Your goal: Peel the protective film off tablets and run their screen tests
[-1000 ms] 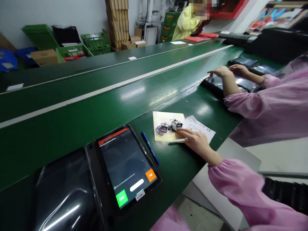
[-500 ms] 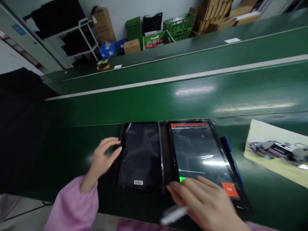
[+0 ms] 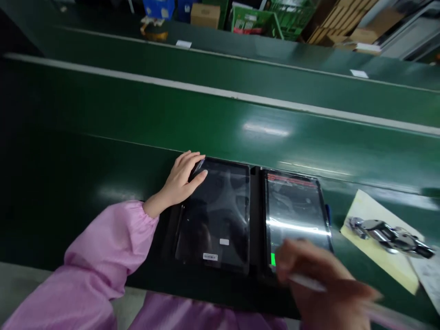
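A dark tablet [image 3: 215, 211] lies flat before me, with a barcode label [image 3: 210, 257] near its lower edge and a small white rectangle [image 3: 224, 241] above that. At its upper left corner rests my left hand [image 3: 184, 176], thumb on the glass, fingers at the edge, thumb and fingers apart. Beside it a second tablet [image 3: 292, 201] is lit, with red text at the top and a green patch low on the left. Blurred by motion, my right hand [image 3: 319, 275] is closed over that tablet's lower right part, around a pale pen-like stick [image 3: 307, 282].
A blue pen-like thing [image 3: 328, 214] shows at the lit tablet's right edge. Farther right, shiny metal parts [image 3: 388, 233] lie on yellowish paper [image 3: 364, 250]. A pale rail [image 3: 206, 88] crosses the green bench. Green crates [image 3: 256, 22] and cardboard boxes [image 3: 205, 15] stand behind.
My view has tilted down. My left hand has moved up to the left tablet's corner. My right hand has shifted right, uncovering the left tablet's lower edge, where a second white rectangle now shows.
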### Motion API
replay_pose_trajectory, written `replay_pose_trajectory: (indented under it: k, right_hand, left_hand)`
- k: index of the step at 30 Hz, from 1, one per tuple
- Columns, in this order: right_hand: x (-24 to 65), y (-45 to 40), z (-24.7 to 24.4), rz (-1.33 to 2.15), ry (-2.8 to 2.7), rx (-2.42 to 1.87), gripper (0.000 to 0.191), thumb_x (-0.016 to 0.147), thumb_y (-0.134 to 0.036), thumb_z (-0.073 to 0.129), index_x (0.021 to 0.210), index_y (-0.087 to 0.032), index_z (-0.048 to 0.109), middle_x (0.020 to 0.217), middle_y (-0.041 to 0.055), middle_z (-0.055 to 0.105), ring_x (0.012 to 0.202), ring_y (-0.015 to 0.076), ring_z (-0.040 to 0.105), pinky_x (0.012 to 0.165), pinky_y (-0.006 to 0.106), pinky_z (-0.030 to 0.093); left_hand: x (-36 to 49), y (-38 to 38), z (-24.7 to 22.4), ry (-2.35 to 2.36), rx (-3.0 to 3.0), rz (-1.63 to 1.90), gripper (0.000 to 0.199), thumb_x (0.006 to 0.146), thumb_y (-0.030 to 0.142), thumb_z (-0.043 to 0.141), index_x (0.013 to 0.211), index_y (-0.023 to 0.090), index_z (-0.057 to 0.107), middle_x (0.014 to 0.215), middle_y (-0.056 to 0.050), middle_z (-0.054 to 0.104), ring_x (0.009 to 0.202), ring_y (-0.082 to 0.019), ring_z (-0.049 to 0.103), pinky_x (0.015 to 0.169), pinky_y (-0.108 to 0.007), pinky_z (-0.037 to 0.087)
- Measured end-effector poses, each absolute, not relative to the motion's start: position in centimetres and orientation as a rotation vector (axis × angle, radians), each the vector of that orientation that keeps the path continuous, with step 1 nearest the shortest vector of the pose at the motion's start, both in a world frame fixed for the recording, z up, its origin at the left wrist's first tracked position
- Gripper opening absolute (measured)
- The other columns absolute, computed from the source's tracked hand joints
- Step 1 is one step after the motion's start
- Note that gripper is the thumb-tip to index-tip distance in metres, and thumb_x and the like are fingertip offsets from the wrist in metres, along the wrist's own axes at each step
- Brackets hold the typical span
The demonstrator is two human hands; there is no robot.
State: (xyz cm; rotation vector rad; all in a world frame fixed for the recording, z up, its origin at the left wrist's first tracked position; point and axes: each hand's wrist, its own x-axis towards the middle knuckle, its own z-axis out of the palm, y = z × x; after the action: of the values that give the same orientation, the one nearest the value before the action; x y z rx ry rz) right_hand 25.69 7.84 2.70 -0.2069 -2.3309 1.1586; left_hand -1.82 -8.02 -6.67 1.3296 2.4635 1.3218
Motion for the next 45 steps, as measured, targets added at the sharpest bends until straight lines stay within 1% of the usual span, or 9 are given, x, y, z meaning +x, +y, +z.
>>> replay_pose_trajectory:
  k: [3, 5, 7, 10, 13, 19, 26, 33, 45]
  right_hand:
    - [24.2, 6.9, 1.2, 1.672, -1.931, -0.531, 0.079, 0.095, -0.09, 0.019, 0.09, -0.027, 0.067, 0.069, 0.0035, 0.06, 0.055, 0.022, 0.061, 0.047, 0.033, 0.051]
    - [23.4, 5.7, -0.1, 1.843, -1.938, -0.623, 0.082, 0.093, -0.093, 0.018, 0.078, -0.025, 0.061, 0.056, 0.0012, 0.055, 0.044, 0.0184, 0.053, 0.04, 0.03, 0.046]
    - [22.8, 4.5, -1.1, 1.755, -2.045, -0.665, 0.068, 0.1, -0.084, 0.04, 0.074, -0.024, 0.059, 0.053, -0.0007, 0.057, 0.041, 0.0157, 0.052, 0.039, 0.027, 0.043]
    - [22.2, 3.1, -1.8, 1.315, -2.225, -0.634, 0.048, 0.093, -0.042, 0.08, 0.064, -0.023, 0.047, 0.052, -0.0059, 0.052, 0.043, 0.0098, 0.048, 0.043, 0.023, 0.039]
    - [22.0, 2.3, -1.8, 0.995, -2.354, -0.585, 0.053, 0.095, -0.022, 0.072, 0.061, -0.022, 0.031, 0.05, -0.0085, 0.036, 0.041, 0.0061, 0.034, 0.043, 0.023, 0.031]
    - [21.8, 2.2, -1.9, 0.648, -2.485, -0.526, 0.048, 0.093, -0.015, 0.068, 0.063, -0.021, 0.031, 0.052, -0.0094, 0.036, 0.041, 0.0038, 0.034, 0.042, 0.02, 0.028]
    - [21.8, 1.8, -1.6, 0.527, -2.511, -0.646, 0.048, 0.094, -0.022, 0.072, 0.061, -0.02, 0.037, 0.052, -0.0085, 0.043, 0.042, 0.004, 0.041, 0.045, 0.019, 0.033]
    - [21.8, 2.1, -2.1, 0.558, -2.479, -0.566, 0.049, 0.091, -0.02, 0.072, 0.06, -0.02, 0.034, 0.05, -0.0094, 0.037, 0.04, 0.0026, 0.036, 0.041, 0.018, 0.027]
    - [21.8, 1.9, -1.9, 0.52, -2.516, -0.597, 0.048, 0.091, -0.021, 0.073, 0.059, -0.02, 0.037, 0.05, -0.0089, 0.04, 0.04, 0.0033, 0.038, 0.043, 0.018, 0.031]
  left_hand:
    - [0.0, -8.8, -6.0, 2.56, 1.4, 1.357, 0.053, 0.105, 0.053, 0.058, 0.147, 0.021, 0.057, 0.153, -0.016, 0.057, 0.155, -0.034, 0.04, 0.128, -0.058, 0.036]
    - [1.5, -9.3, -5.4, 2.601, 1.527, 1.349, 0.046, 0.101, 0.05, 0.066, 0.14, 0.026, 0.063, 0.152, -0.013, 0.057, 0.156, -0.037, 0.039, 0.13, -0.062, 0.031]
    - [2.6, -9.6, -5.0, 2.601, 1.58, 1.314, 0.036, 0.1, 0.045, 0.068, 0.133, 0.029, 0.067, 0.151, -0.01, 0.058, 0.156, -0.037, 0.04, 0.13, -0.066, 0.026]
    - [2.9, -9.6, -5.2, 2.593, 1.411, 1.332, 0.033, 0.101, 0.039, 0.067, 0.131, 0.028, 0.067, 0.152, -0.011, 0.058, 0.154, -0.037, 0.043, 0.128, -0.065, 0.032]
    - [2.3, -9.5, -5.8, 2.548, 1.267, 1.413, 0.033, 0.1, 0.039, 0.068, 0.131, 0.026, 0.067, 0.152, -0.012, 0.057, 0.153, -0.035, 0.045, 0.126, -0.059, 0.04]
    - [2.1, -9.6, -6.0, 2.482, 1.167, 1.481, 0.03, 0.101, 0.038, 0.069, 0.128, 0.026, 0.067, 0.15, -0.011, 0.058, 0.148, -0.033, 0.049, 0.123, -0.058, 0.043]
    - [2.2, -9.5, -5.9, 2.434, 1.177, 1.484, 0.03, 0.1, 0.037, 0.07, 0.127, 0.023, 0.068, 0.15, -0.013, 0.057, 0.145, -0.034, 0.051, 0.123, -0.059, 0.041]
    - [2.2, -9.5, -6.0, 2.434, 1.183, 1.492, 0.031, 0.101, 0.038, 0.07, 0.127, 0.021, 0.068, 0.149, -0.014, 0.058, 0.144, -0.035, 0.052, 0.123, -0.061, 0.04]
    - [2.1, -9.5, -6.2, 2.446, 1.191, 1.489, 0.031, 0.101, 0.038, 0.069, 0.128, 0.022, 0.068, 0.149, -0.014, 0.058, 0.145, -0.035, 0.052, 0.124, -0.061, 0.039]
